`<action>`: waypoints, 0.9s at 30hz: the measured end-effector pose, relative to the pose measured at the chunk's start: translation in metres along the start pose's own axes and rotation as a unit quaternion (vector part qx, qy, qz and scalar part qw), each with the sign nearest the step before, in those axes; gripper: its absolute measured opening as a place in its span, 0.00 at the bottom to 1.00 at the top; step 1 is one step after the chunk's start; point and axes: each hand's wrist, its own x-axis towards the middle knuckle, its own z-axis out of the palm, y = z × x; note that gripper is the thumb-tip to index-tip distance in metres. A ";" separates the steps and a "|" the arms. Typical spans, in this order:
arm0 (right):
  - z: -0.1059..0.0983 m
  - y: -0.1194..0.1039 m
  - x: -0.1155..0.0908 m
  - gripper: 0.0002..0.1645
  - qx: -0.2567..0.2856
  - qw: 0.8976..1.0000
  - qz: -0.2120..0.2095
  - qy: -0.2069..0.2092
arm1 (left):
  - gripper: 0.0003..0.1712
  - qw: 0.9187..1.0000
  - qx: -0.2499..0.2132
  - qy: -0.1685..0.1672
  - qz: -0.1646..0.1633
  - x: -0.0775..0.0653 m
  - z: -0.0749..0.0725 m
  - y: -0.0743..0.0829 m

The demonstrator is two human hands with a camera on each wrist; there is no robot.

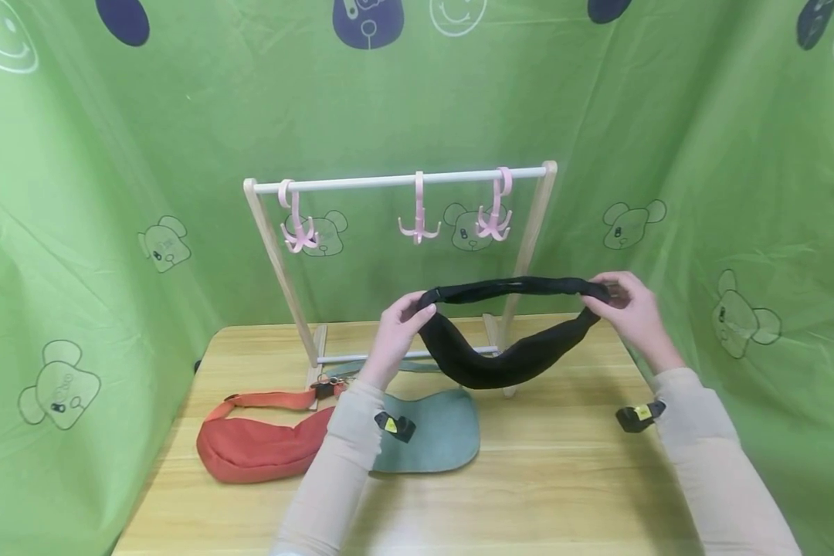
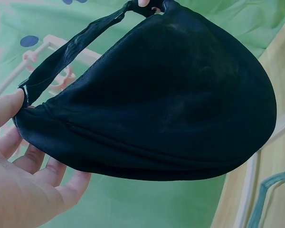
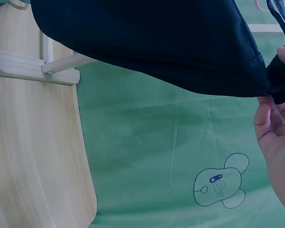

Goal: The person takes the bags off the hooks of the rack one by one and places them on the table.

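Observation:
A black shoulder bag hangs in the air between both hands, its strap stretched across the top and its pouch sagging below. My left hand pinches the left end, where strap meets pouch, thumb in front. At the opposite end, my right hand pinches the other strap joint. In the left wrist view the pouch spreads broad and smooth beyond the left hand. The right wrist view catches the thumb and fingers of the right hand on the gathered corner.
Beyond the bag stands a rack with a white top bar and wooden legs. Pink hooks hang from it at left, middle and right. A red bag and a teal bag lie on the wooden table.

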 end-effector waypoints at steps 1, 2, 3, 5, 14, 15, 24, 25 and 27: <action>-0.001 0.000 -0.001 0.22 -0.002 1.000 0.001 0.000 | 0.20 1.000 0.000 -0.001 -0.002 0.000 0.001 -0.002; -0.002 0.000 -0.001 0.22 -0.002 1.000 0.003 0.001 | 0.20 1.000 -0.001 -0.001 -0.004 -0.001 0.002 -0.003; -0.003 0.000 -0.002 0.22 -0.004 1.000 0.005 0.001 | 0.20 1.000 -0.003 -0.002 -0.005 -0.001 0.004 -0.004; -0.004 0.001 -0.003 0.22 -0.003 1.000 0.008 0.001 | 0.21 1.000 -0.002 0.000 -0.005 -0.002 0.006 -0.006; -0.012 0.006 -0.012 0.24 -0.023 0.999 0.030 -0.005 | 0.21 0.999 -0.023 -0.003 -0.029 -0.007 0.017 -0.019; -0.013 0.007 -0.013 0.24 -0.025 0.999 0.030 -0.004 | 0.21 0.999 -0.026 -0.002 -0.031 -0.007 0.018 -0.021; -0.018 0.019 -0.021 0.25 -0.032 0.999 0.034 0.007 | 0.22 0.998 -0.041 -0.011 -0.046 -0.010 0.027 -0.033; -0.019 0.020 -0.022 0.25 -0.030 0.999 0.032 0.006 | 0.22 0.998 -0.042 -0.012 -0.048 -0.011 0.028 -0.034; -0.020 0.022 -0.024 0.25 -0.027 0.999 0.028 0.004 | 0.22 0.998 -0.043 -0.012 -0.051 -0.012 0.030 -0.036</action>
